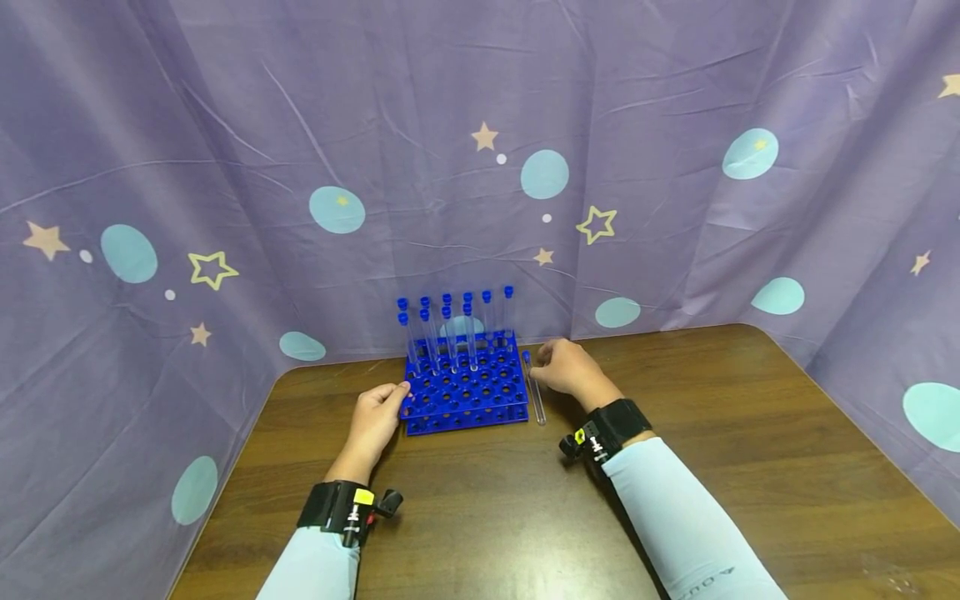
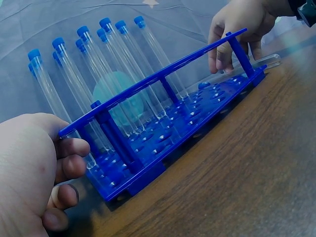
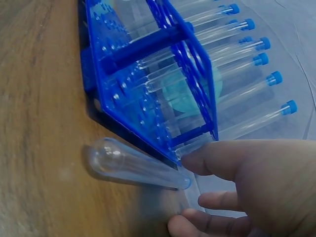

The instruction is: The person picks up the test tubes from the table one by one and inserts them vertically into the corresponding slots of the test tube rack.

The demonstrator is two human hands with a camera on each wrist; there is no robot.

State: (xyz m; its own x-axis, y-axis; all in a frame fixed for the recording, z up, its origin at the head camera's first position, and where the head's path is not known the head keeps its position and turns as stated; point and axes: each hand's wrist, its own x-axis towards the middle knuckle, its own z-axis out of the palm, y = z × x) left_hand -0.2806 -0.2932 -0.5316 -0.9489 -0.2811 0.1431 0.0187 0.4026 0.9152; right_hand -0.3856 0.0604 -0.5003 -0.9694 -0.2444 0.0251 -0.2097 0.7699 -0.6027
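A blue test tube rack [image 1: 465, 392] stands near the back edge of the table. Clear test tubes with blue caps [image 1: 468, 333] stand upright in its rear rows. At the rack's front left corner my left hand [image 1: 375, 419] grips the top plate, thumb above and curled fingers [image 2: 74, 168] below. One loose capped test tube [image 1: 537, 396] lies on the table along the rack's right side. My right hand [image 1: 567, 368] is beside its capped end. In the right wrist view, the thumb and fingers [image 3: 222, 201] are spread apart around that end, without a visible pinch.
The wooden table [image 1: 480, 517] stretches in front of the rack and to both sides. A purple curtain [image 1: 420, 125] with stars and dots hangs close behind the rack and round both sides of the table.
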